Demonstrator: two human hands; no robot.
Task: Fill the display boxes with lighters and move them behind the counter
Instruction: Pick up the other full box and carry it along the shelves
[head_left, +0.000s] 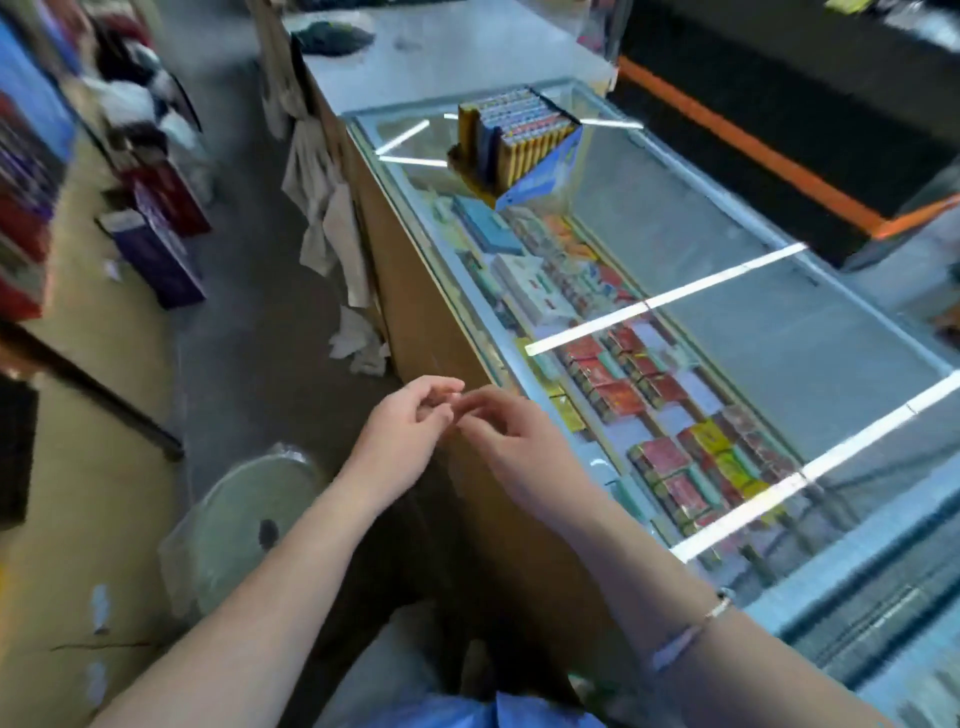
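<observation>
**Hands together at the near edge; filled box far ahead on the glass**

We see the left hand (410, 418) and the right hand (511, 441) meeting in front of us, fingertips touching or nearly so, just off the near-left edge of the surface (727, 291). The fingers of both are loosely curled. Motion blur hides the gap between them, so we cannot tell whether either one pinches something small. A thin bracelet (696, 631) circles the right forearm.

The display box (524, 143) stands well ahead of the hands, on the glass top near its far-left corner. It is blue-sided, tilted, and packed with rows of upright lighters (530, 156), yellow bodies in the front row. Nothing stands on the glass between the hands and the box; bright light strips reflect across it. Under the glass, to the right of the hands and beyond, packets (618, 384) in red, yellow and white lie in rows.

The brown side panel (415, 312) of the surface runs straight away from the hands. To the left of it the floor (244, 332) forms an open aisle. A round stool (249, 525) wrapped in clear film sits just left of the left forearm. Pale cloths (322, 208) hang against the panel further ahead. Purple and red cartons (161, 234) stand at the far-left side of the aisle.
</observation>
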